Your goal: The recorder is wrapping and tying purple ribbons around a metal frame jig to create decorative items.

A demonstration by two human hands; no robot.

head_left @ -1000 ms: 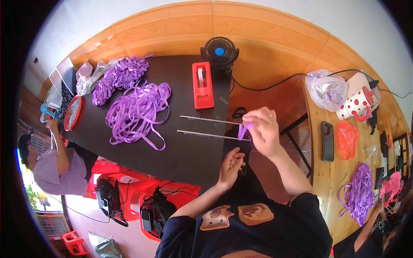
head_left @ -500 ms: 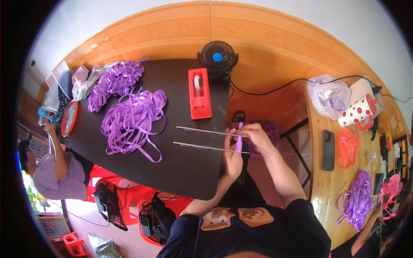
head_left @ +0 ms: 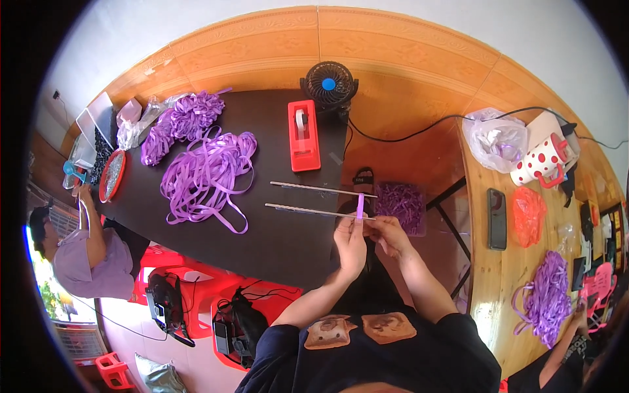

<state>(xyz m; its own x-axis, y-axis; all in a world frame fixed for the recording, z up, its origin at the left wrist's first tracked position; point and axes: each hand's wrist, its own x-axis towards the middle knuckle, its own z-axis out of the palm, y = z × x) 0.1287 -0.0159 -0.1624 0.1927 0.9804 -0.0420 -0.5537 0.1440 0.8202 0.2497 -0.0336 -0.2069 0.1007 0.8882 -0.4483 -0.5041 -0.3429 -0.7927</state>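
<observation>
Right hand [head_left: 391,237] had moved from the far rod to the near one. In the head view, its fingers were narrow, their hold unclear; left hand [head_left: 351,245] pinched the purple ribbon [head_left: 360,205], spanning two thin rods [head_left: 321,189] beyond the dark surface's [head_left: 288,245] edge. Flat, even tension seemed advisable.

Seen from the wearer's head, the left of two side-by-side fisheye cameras looks down past a dark shirt [head_left: 393,357] at the near edge, left hand [head_left: 351,249] and right hand [head_left: 391,237] close below, with a black table [head_left: 282,252] left, a wooden table [head_left: 488,281] right and an orange wall [head_left: 249,49] far.
</observation>
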